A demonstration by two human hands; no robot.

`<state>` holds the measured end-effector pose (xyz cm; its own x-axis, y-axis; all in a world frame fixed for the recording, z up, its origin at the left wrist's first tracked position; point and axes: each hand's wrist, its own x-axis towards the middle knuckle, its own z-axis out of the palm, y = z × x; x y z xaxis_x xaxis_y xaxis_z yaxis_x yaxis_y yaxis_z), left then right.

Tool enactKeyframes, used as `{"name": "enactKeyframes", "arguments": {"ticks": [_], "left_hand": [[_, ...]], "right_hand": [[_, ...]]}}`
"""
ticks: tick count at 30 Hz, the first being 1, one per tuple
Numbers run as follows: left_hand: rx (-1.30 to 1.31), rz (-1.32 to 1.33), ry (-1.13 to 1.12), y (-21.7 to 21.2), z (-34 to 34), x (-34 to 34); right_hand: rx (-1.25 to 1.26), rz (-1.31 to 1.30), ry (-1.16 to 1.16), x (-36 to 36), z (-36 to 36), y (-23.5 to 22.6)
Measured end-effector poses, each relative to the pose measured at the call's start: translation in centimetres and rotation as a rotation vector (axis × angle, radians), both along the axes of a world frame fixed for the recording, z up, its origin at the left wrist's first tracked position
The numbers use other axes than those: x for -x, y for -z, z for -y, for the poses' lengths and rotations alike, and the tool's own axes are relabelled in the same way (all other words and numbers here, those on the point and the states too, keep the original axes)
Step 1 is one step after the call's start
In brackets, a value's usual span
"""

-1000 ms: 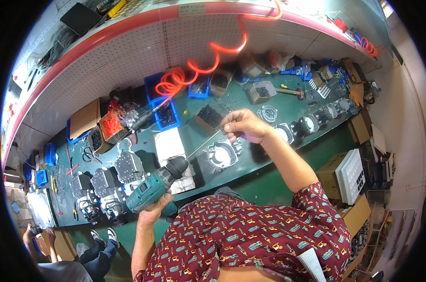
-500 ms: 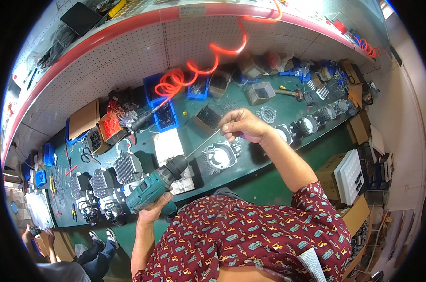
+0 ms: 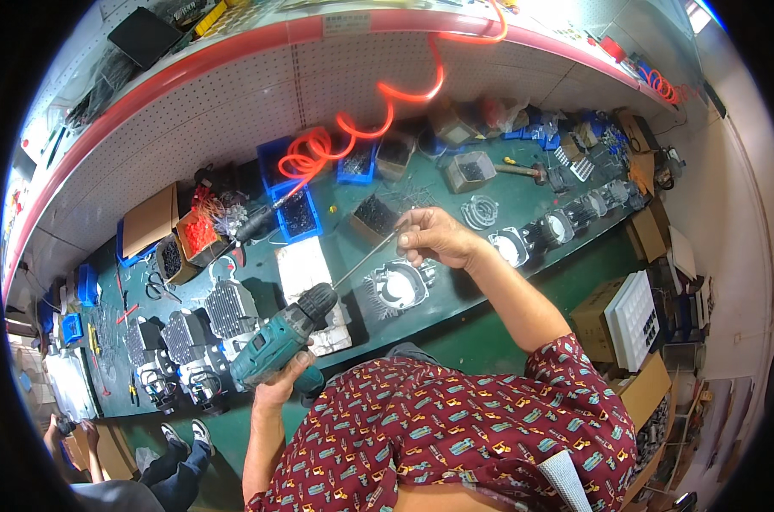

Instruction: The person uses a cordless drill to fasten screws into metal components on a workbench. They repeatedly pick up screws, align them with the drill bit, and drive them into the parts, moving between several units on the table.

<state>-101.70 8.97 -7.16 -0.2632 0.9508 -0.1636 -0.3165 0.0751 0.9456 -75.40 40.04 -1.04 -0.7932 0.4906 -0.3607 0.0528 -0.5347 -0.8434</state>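
A: Gripping the teal drill (image 3: 267, 350) with the left hand (image 3: 286, 374), thumb and fingers closed round near the handle; and on the right?

B: Pinching with the right hand (image 3: 432, 237), thumb to fingertips, at the far end of the long bit (image 3: 359, 266); cannot tell of any small part tucked in between!

A: Tight for room, then; holding the drill over the front edge of the green bench (image 3: 451, 290); crowded, just left of that grip, by finned motor units (image 3: 229, 309).

B: More open to the right of the pinch, with bare bench between the near casting (image 3: 400, 288) and the next casting (image 3: 510, 247); beyond the left grip, under the chuck (image 3: 319, 305), a white block (image 3: 302, 264); just beyond the pinch, a cardboard box (image 3: 363, 227) of small dark pieces.

A: And textures? Moulded plastic on the drill, ridged black on the chuck; thin, straight metal for the bit!

B: Silvery fins round the near casting, bodyward of the pinch; smudged patches on the block; glossy orange-red coils in the hose (image 3: 413, 99), far beyond both grips.
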Motion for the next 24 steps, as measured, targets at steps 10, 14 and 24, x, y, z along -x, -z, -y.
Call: {"name": "enactKeyframes", "arguments": {"ticks": [10, 14, 24], "left_hand": [[0.000, 0.013, -0.035, -0.1, 0.2, -0.2], [0.004, 0.022, -0.052, -0.7, 0.1, -0.5], [0.009, -0.004, -0.060, -1.1, 0.2, -0.9]], "right_hand": [[0.043, -0.140, 0.256, -1.0, 0.2, 1.6], [0.029, -0.132, 0.267, -1.0, 0.3, 1.8], [-0.035, -0.072, 0.275, -0.9, 0.9, 1.1]]}}
